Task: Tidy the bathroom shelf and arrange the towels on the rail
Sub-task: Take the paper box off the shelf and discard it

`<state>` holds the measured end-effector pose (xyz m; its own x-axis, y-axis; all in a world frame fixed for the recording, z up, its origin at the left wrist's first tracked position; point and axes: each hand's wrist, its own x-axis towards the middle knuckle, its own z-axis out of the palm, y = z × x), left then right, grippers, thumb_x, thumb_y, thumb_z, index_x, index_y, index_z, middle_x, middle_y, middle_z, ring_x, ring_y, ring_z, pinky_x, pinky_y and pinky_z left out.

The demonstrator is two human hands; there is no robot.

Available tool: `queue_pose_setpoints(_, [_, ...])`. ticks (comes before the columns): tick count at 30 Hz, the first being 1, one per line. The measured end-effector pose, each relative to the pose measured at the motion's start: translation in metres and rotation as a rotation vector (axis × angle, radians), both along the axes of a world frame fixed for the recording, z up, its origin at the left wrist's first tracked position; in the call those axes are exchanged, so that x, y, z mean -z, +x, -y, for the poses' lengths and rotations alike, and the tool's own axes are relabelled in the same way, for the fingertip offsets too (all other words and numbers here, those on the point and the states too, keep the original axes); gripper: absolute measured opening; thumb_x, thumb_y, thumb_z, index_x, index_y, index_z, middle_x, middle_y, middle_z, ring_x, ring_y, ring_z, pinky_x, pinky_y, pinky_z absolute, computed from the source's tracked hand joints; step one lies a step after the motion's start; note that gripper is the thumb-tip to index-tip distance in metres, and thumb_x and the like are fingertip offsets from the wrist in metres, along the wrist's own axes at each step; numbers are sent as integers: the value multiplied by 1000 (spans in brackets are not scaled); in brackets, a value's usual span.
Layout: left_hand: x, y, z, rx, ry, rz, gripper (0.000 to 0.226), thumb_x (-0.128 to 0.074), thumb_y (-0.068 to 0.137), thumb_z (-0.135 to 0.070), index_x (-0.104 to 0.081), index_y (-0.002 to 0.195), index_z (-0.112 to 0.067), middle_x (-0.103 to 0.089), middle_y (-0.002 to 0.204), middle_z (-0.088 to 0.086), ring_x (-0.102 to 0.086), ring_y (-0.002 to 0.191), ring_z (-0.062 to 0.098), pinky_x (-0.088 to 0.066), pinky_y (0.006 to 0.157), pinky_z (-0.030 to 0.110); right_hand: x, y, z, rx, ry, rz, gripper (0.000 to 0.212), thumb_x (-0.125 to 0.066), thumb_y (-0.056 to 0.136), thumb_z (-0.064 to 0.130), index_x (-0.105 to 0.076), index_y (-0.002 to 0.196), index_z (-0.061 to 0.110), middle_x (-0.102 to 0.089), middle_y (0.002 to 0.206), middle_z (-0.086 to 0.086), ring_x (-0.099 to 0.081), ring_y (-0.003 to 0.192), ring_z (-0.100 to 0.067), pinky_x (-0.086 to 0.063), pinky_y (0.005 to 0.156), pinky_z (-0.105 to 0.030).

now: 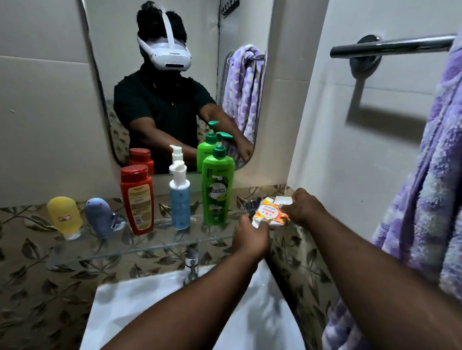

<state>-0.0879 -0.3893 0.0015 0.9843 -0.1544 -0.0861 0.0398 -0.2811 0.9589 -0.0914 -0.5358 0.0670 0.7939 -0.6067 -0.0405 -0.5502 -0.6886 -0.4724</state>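
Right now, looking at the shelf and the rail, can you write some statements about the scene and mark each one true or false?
1. Both hands hold the orange and white soap box at the right end of the glass shelf. True; the left hand and right hand are both on it.
2. The green pump bottle lies on its side. False; it stands upright.
3. A purple towel hangs on the metal rail. True.
4. The red bottle stands right of the green one. False; it stands left of it.
5. The yellow tube is nearest the soap box. False; it is at the far left end.
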Motion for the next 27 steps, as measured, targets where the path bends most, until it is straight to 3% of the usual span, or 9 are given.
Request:
queue_pose_setpoints(3, [-3,4,4,-9,-161,-135,46,-54,91,-47,-57,127,-18,-70,123,19,-67,113,42,-55,98,55,10,1,-7,79,232,36,66,-76,87,34,-44,137,5,-60,131,-20,-64,110,-36,-54,86,-41])
queue_pose_setpoints(5, [-3,7,6,-19,-241,-196,45,-52,92,-50,-60,121,-16,-70,121,22,-66,114,46,-53,101,59,20,2,-12,111,411,108,59,-77,87,27,-50,133,3,-65,120,-21,-67,99,-36,-54,75,-41])
queue_pose_setpoints(8, [-2,7,8,-3,-248,-212,34,-55,91,-41,-63,111,-15,-72,114,22,-69,99,42,-55,87,50,33,6,-15,125,564,161,40,-75,88,17,-63,122,-2,-71,114,-24,-70,88,-36,-55,76,-44])
queue_pose_setpoints(10, [-4,3,9,-1,-273,-218,19,-58,90,-31,-64,98,-14,-73,106,22,-63,82,32,-48,74,41,36,4,-17,135,628,181,32,-72,89,12,-65,117,-2,-72,109,-26,-70,78,-37,-61,75,-48])
queue_pose_setpoints(13, [-6,0,7,1,-325,-254,7,-58,91,-19,-60,86,-13,-67,87,17,-57,74,27,-44,69,37,38,-1,-18,140,640,201,31,-71,88,11,-66,116,0,-72,108,-25,-73,92,-42,-61,85,-57])
queue_pose_setpoints(16, [-9,-6,3,16,-331,-248,9,-57,93,-16,-60,85,-13,-66,85,13,-59,74,26,-47,68,36,34,-11,-22,138,666,241,34,-72,86,12,-66,116,-2,-72,109,-25,-73,95,-42,-61,82,-53])
queue_pose_setpoints(20, [-13,-18,-10,25,-349,-218,12,-53,97,-14,-63,90,-11,-70,91,16,-63,79,26,-49,71,37,23,-29,-34,150,794,270,24,-74,87,10,-64,107,1,-73,96,-22,-71,74,-34,-59,62,-39])
queue_pose_setpoints(24, [-15,-34,-35,55,-338,-182,14,-52,102,-16,-65,100,-11,-73,102,18,-66,86,28,-58,82,44,17,-49,-52,130,812,259,16,-76,86,9,-65,96,2,-74,96,-22,-74,79,-35,-61,63,-39])
queue_pose_setpoints(27, [-13,-51,-65,61,-313,-165,15,-53,103,-21,-66,106,-15,-73,105,13,-71,93,29,-60,89,46,17,-65,-79,98,801,267,13,-75,86,10,-65,89,3,-74,99,-25,-75,91,-40,-64,78,-48])
